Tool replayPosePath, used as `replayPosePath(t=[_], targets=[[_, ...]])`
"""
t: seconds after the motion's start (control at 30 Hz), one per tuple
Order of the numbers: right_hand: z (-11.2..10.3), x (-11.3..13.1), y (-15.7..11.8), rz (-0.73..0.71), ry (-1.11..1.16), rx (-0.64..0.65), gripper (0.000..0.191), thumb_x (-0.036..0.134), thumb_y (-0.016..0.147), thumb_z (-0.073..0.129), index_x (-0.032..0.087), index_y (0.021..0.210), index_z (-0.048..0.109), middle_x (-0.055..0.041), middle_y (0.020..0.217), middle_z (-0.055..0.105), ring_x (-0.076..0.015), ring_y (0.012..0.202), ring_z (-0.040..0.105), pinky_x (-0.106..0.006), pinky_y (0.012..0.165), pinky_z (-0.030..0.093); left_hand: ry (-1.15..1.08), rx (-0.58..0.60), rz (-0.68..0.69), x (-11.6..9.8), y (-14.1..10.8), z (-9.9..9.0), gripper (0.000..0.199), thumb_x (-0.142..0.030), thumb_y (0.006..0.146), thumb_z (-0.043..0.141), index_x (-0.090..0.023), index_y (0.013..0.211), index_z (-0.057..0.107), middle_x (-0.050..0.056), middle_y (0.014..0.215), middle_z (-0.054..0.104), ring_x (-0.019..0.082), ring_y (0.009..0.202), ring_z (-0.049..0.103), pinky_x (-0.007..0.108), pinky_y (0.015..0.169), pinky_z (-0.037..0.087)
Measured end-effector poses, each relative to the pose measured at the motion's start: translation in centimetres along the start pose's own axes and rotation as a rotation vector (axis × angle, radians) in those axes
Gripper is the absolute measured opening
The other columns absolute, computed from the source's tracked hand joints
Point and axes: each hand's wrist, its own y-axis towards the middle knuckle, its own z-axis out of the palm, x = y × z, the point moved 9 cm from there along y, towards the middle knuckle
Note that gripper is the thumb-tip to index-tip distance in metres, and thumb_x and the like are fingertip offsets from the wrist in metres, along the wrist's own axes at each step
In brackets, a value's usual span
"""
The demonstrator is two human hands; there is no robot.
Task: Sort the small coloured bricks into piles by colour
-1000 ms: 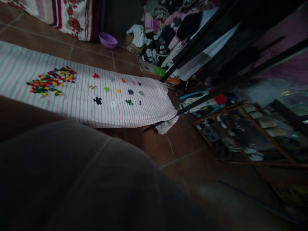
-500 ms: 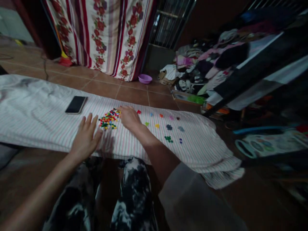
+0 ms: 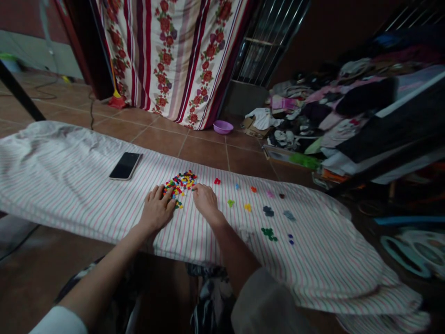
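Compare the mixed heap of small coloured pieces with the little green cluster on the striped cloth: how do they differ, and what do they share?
The mixed heap holds many colours, while the green cluster is green only. The heap is far larger than the cluster and has many more pieces. The heap lies just beyond the left hand and right hand, while the cluster lies well to the right of both. Both are small pieces lying on the striped cloth.

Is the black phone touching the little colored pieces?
Apart. The head view shows the phone lying on the striped cloth, with bare cloth plainly between it and the pile of colored pieces.
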Motion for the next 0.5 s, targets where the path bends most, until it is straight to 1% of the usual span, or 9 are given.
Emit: replayPosePath(t=[0.1,0.17,0.27,0.33,0.43,0.5], targets=[[0.2,-0.3,0.4,0.052,0.010,-0.080,0.030,0.012,0.091,0.050,0.022,0.113,0.069,-0.0102,0.108,0.069,-0.0220,0.104,0.060,-0.032,0.091,0.045,-0.034,-0.058,-0.079,0.6,0.3,-0.1,0.049,-0.042,0.096,0.038,-0.026,0.140,0.051,0.013,0.145,0.053,0.032,0.136,0.044,0.055,0.107,0.043],[0.6,0.0,0.6,0.041,0.011,-0.096,0.030,0.010,0.090,0.049,0.023,0.108,0.070,-0.0094,0.105,0.068,-0.0215,0.104,0.060,-0.032,0.091,0.044,-0.046,-0.067,-0.075,0.5,0.5,-0.1,0.049,-0.042,0.097,0.036,-0.025,0.142,0.049,0.013,0.144,0.054,0.031,0.137,0.044,0.055,0.108,0.042],[1.3,0.4,0.6,0.018,0.023,-0.087,0.032,0.007,0.090,0.046,0.022,0.104,0.070,-0.0089,0.104,0.068,-0.0213,0.104,0.060,-0.031,0.092,0.044,-0.025,-0.034,-0.056,0.0,0.5,0.1,0.054,-0.044,0.096,0.039,-0.018,0.144,0.046,0.017,0.148,0.049,0.033,0.142,0.038,0.054,0.113,0.037],[1.6,0.6,0.4,0.008,0.059,-0.076,0.031,0.008,0.090,0.046,0.022,0.105,0.070,-0.0088,0.104,0.068,-0.0214,0.103,0.061,-0.031,0.092,0.045,-0.018,-0.004,-0.026,-0.3,0.5,0.2,0.059,-0.046,0.096,0.041,-0.014,0.145,0.045,0.020,0.152,0.044,0.035,0.144,0.035,0.054,0.115,0.035],[2.0,0.5,-0.2,0.013,0.147,-0.063,0.032,0.009,0.088,0.049,0.022,0.110,0.068,-0.0076,0.106,0.069,-0.0200,0.100,0.063,-0.030,0.092,0.046,-0.040,0.025,0.037,-0.8,0.4,0.3,0.065,-0.053,0.094,0.044,-0.016,0.147,0.042,0.019,0.157,0.036,0.036,0.146,0.032,0.055,0.115,0.035],[2.3,0.4,-0.4,0.012,0.202,-0.066,0.035,0.008,0.087,0.048,0.022,0.112,0.068,-0.0067,0.108,0.070,-0.0188,0.099,0.064,-0.029,0.092,0.047,-0.069,0.033,0.087,-1.1,0.4,0.2,0.068,-0.055,0.093,0.046,-0.018,0.149,0.040,0.017,0.159,0.034,0.036,0.148,0.029,0.056,0.116,0.036]])
